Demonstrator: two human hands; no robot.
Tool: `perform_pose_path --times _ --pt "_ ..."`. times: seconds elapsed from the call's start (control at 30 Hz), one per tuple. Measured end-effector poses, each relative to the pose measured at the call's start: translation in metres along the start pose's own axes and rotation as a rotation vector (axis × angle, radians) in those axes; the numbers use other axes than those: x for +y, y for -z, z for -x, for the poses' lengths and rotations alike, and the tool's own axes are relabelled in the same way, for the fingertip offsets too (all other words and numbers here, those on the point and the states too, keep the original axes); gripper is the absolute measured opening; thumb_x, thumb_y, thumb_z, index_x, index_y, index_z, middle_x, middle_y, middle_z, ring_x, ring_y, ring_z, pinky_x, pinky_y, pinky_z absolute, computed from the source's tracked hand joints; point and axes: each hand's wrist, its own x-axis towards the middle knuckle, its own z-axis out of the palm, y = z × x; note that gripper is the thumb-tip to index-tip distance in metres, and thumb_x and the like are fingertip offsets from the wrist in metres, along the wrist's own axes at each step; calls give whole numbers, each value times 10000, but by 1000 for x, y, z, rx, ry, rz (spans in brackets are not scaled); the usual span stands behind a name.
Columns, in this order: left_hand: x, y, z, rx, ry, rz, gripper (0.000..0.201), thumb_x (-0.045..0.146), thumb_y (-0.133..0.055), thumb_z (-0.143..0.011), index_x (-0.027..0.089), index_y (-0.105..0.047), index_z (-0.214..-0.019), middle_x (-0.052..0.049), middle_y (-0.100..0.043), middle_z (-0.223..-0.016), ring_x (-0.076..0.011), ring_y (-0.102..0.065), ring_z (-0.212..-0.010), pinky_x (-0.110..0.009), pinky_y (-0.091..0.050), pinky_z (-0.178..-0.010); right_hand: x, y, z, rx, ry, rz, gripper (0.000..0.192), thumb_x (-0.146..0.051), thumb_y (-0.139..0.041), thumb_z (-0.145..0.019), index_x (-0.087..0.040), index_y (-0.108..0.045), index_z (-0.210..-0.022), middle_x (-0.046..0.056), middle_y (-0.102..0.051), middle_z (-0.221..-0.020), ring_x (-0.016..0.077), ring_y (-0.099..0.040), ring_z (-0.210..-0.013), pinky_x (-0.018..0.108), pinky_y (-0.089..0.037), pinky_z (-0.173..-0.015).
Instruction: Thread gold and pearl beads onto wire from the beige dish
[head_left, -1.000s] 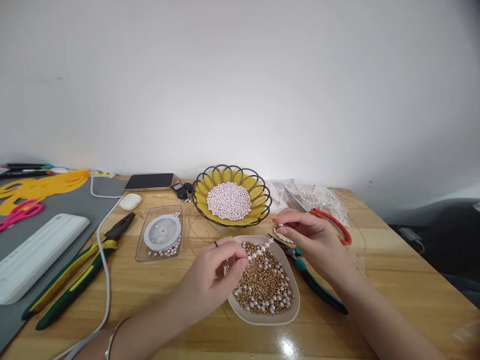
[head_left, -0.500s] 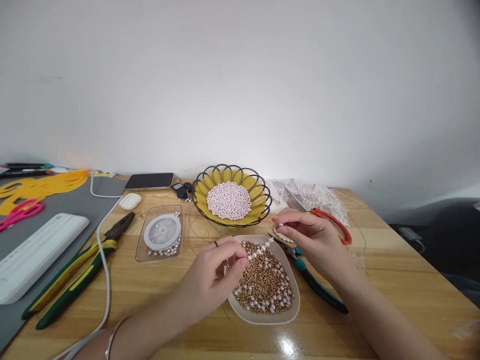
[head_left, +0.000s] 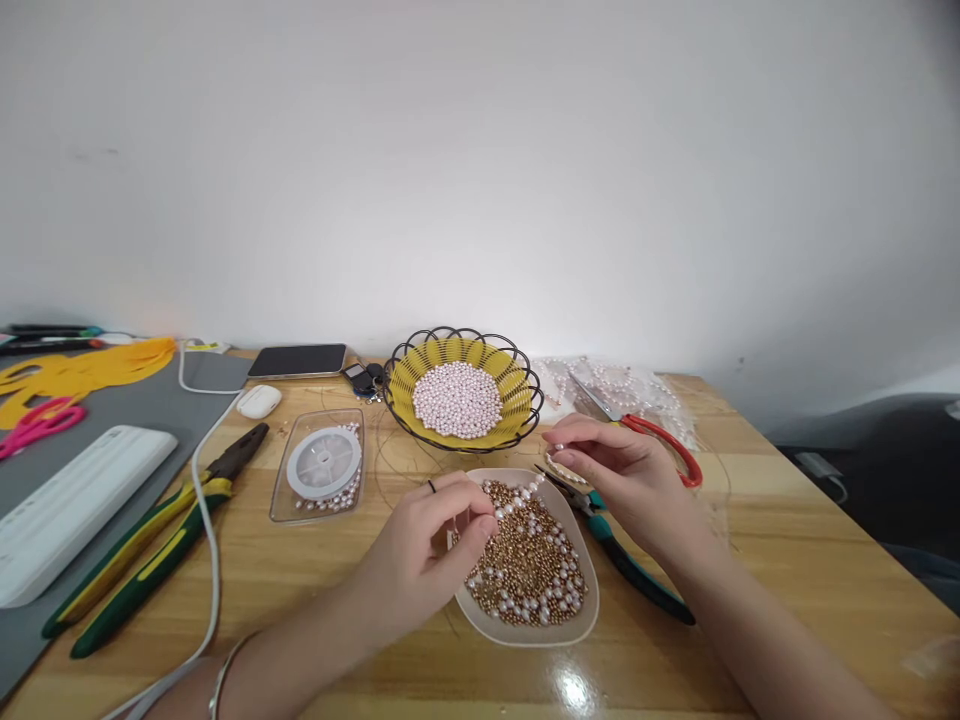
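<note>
A string of white pearl beads [head_left: 519,502] slants upward between my two hands. My left hand [head_left: 435,540] is closed in a pinch on its lower end, over the left edge of a cream bowl [head_left: 525,641]. Above the bowl's upper right, my right hand [head_left: 619,470] pinches the other end with thumb and fingertips, and a short row of white beads [head_left: 566,469] curves beneath its fingers. Small gold beads [head_left: 525,555] fill the bowl, mixed with larger pearls. What lies inside the left fingers is hidden.
Teal-handled pliers [head_left: 637,575] lie right of the bowl, with red-handled scissors [head_left: 660,440] behind. A yellow basket [head_left: 517,405] holds pale pink beads. Leftward are a clear tray [head_left: 279,505] with a spool [head_left: 324,463], green-yellow pliers [head_left: 161,545], a white cable [head_left: 214,550] and a power strip [head_left: 82,515].
Almost nothing differs. Both hands keep their pinch on the bead string, and the whole view has shifted very slightly.
</note>
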Motion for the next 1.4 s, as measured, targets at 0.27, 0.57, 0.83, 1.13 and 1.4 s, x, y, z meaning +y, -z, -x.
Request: perform_pose_path --times 0.27,0.57,0.83,1.13,1.4 --pt "2 -1 0 10 0 15 197 220 -507 -1008 173 -582 -831 -6 -525 -783 -146 -525 -726 -247 -394 -613 2 -1 -1 -10 12 -1 143 -234 -787 -828 -341 -837 -910 13 -800 -902 167 -702 -825 260 -577 -711" --pt "1 -1 0 3 6 9 199 214 -509 -1010 177 -575 -825 5 -509 -770 -139 -513 -712 -241 -375 -596 4 -1 -2 5 31 -30 156 -208 -791 -818 -333 -843 -896 20 -809 -878 169 -720 -804 267 -590 -694" --pt "0 -1 0 2 3 8 192 209 -513 -1010 177 -578 -833 2 -519 -780 -142 -518 -724 -245 -381 -615 1 -2 -3 -3 56 -27 205 -184 -782 -817 -361 -842 -899 1 -804 -865 150 -719 -800 237 -583 -688" --pt "-1 -2 1 2 6 5 194 210 -511 -1012 181 -579 -832 -2 -526 -787 -147 -520 -732 -254 -392 -634 3 -1 -1 2 46 -11 221 -181 -775 -823 -370 -840 -918 -2 -805 -887 153 -719 -818 253 -581 -713" --pt "-1 -1 1 1 14 -8 190 222 -513 -1008 182 -583 -836 -7 -532 -788 -155 -531 -737 -254 -408 -626 2 -1 -1 1 45 -5 194 -188 -772 -823 -344 -842 -915 14 -796 -875 172 -708 -816 286 -575 -707"
